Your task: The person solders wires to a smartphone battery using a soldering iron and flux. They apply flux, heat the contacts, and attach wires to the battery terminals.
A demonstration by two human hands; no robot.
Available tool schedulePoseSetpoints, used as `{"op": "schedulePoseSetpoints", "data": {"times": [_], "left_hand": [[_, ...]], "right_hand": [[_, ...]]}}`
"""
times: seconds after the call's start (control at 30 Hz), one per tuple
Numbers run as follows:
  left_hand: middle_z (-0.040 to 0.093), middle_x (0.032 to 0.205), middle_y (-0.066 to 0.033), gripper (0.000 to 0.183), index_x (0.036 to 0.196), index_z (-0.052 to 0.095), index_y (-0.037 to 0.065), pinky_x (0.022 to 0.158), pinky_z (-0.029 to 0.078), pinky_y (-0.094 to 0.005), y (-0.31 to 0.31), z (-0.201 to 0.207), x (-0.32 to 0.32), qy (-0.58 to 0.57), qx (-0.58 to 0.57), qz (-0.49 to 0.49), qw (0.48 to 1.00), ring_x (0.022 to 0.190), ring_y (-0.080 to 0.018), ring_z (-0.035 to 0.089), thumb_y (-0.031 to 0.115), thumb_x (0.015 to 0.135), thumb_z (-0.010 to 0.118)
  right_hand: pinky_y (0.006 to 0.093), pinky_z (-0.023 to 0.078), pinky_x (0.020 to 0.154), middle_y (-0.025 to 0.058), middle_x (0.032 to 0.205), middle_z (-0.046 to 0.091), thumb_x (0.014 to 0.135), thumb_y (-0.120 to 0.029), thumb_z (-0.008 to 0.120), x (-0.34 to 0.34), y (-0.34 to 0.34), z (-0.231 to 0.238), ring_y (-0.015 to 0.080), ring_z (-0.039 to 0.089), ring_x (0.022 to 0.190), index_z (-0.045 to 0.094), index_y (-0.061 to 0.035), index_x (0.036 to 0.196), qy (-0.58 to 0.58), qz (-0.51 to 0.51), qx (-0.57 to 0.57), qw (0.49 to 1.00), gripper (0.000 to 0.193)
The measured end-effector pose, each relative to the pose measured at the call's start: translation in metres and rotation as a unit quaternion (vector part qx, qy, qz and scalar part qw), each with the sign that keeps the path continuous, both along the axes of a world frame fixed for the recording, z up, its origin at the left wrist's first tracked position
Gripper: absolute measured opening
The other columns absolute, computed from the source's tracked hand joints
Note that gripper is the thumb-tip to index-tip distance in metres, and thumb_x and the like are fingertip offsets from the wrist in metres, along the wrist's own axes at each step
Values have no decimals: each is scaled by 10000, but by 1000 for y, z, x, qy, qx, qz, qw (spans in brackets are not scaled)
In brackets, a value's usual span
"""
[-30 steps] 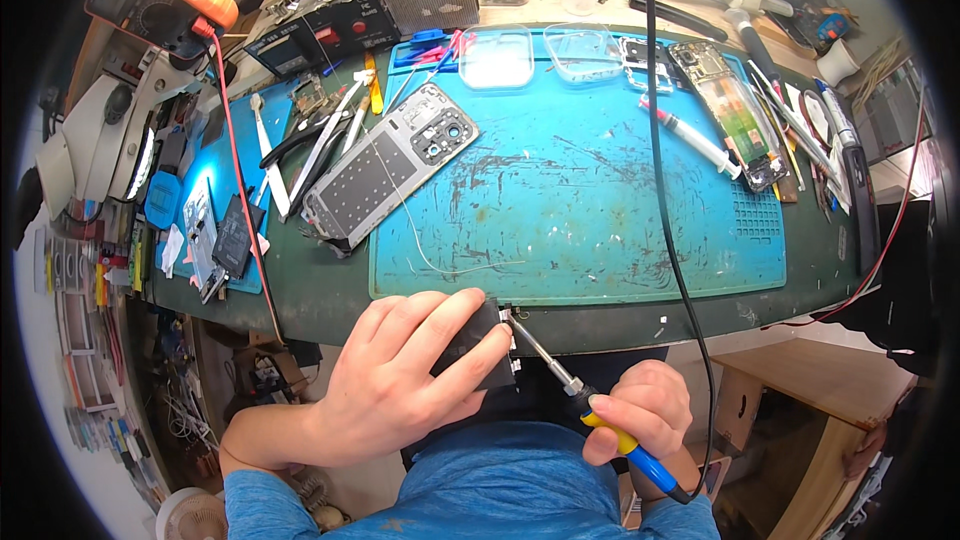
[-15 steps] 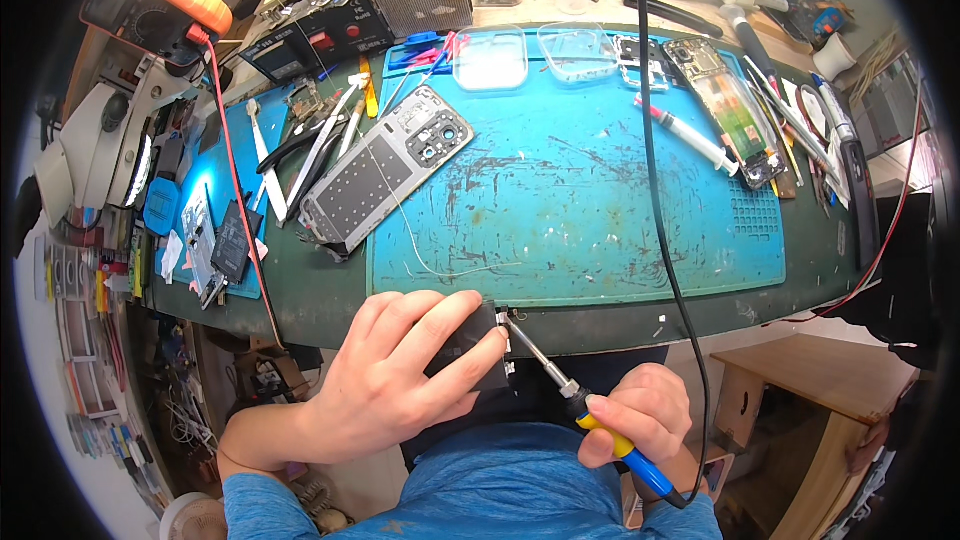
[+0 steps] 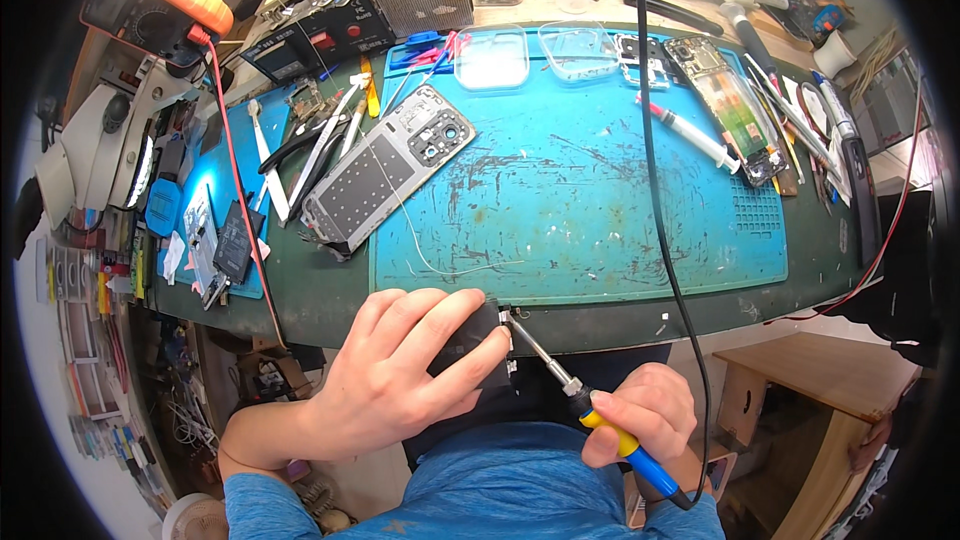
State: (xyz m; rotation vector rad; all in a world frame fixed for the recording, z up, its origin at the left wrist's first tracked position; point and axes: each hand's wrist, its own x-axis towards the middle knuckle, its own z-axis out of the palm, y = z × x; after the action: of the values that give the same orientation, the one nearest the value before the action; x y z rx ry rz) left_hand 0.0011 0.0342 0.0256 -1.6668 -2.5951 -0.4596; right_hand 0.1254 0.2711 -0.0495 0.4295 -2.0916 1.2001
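My left hand (image 3: pixel 405 365) is closed around a flat black phone battery (image 3: pixel 468 348), held just off the bench's near edge. Small metal tabs (image 3: pixel 505 320) stick out along the battery's right side. In my right hand (image 3: pixel 645 415) is a soldering iron (image 3: pixel 630 447) with a blue and yellow grip, its cord rising from the back end. The iron's tip rests at or very close to the upper tab; exact contact is too small to make out. My left fingers lie across the battery and hide part of it.
A blue work mat (image 3: pixel 560 210) covers the bench. A grey phone back housing (image 3: pixel 390 170) lies at its left, with a thin wire across it. At the right are a syringe (image 3: pixel 690 135) and an opened phone (image 3: pixel 728 105). The iron's black cord (image 3: pixel 655 180) hangs across the view.
Almost nothing differs. The right hand and soldering iron have shifted very slightly, while the left hand keeps its hold on the battery.
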Motion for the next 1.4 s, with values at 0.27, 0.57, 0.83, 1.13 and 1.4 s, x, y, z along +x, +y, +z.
{"op": "schedulePoseSetpoints", "data": {"times": [0.27, 0.57, 0.83, 1.13, 1.4], "left_hand": [[588, 1311, -172, 677, 1200, 707, 101, 868, 487, -470, 0, -2, 0, 13, 5, -3, 1000, 1078, -329, 588, 237, 547, 827], [586, 1311, -172, 679, 1204, 704, 101, 866, 484, -474, 0, -1, -1, 18, 1, -7, 1000, 1080, -332, 586, 246, 552, 825], [590, 1306, -158, 663, 1210, 697, 114, 882, 477, -470, 1, 1, -3, 11, -16, -12, 1000, 1078, -324, 591, 239, 571, 827], [574, 1321, -160, 667, 1199, 706, 94, 917, 480, -485, 4, 8, -3, 3, -41, -16, 999, 1113, -342, 566, 249, 563, 834], [574, 1323, -151, 655, 1206, 708, 104, 921, 480, -485, 4, 9, -3, 3, -45, -14, 999, 1122, -337, 562, 233, 577, 834]], "right_hand": [[252, 438, 469, -17, 717, 631, 829, -83, 713, 0, -1, 0, 120, 584, 536, 743, -39, 1044, 1, 2, 0, 1000, 221], [250, 436, 471, -24, 717, 631, 830, -83, 714, 0, -1, 1, 116, 581, 539, 746, -45, 1044, 3, -1, -3, 1000, 221], [242, 430, 469, -31, 721, 641, 843, -111, 735, -1, -1, -3, 109, 587, 539, 755, -41, 1036, 16, -8, -9, 1000, 207], [235, 421, 465, -33, 717, 644, 868, -142, 736, 0, 0, -4, 101, 591, 539, 762, -41, 1032, 18, -10, -16, 1000, 194], [229, 415, 462, -31, 714, 649, 864, -148, 746, 0, -2, -6, 97, 593, 539, 770, -39, 1026, 24, -12, -16, 1000, 197]]}}
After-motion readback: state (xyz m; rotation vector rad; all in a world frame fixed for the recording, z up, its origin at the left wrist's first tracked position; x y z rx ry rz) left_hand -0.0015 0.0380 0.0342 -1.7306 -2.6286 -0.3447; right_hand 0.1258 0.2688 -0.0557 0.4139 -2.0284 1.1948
